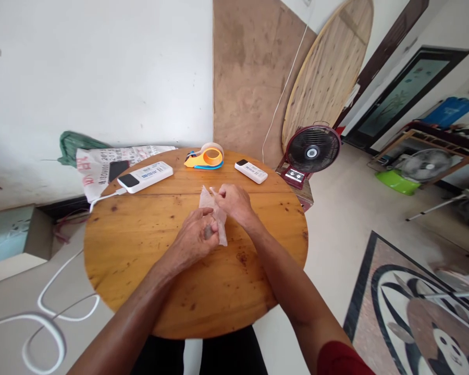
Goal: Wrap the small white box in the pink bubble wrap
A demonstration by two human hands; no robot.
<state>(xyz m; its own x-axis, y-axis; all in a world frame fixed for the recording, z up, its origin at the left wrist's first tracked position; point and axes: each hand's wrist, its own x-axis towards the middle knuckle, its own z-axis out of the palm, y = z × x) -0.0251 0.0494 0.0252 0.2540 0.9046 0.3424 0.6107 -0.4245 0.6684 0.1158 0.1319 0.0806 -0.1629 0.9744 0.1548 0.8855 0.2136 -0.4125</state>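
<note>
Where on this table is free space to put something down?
Free: the left of the round wooden table, from the white power bank to the near edge; the right rim below the white remote control. Crowded: around the orange tape dispenser; the centre, where left hand and right hand hold a translucent bag.

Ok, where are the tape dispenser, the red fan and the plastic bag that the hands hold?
tape dispenser [208, 156]: head view, on its orange wheel.
red fan [311, 151]: head view, on the grille's hub.
plastic bag [206, 199]: head view, on its upper corner.
</note>
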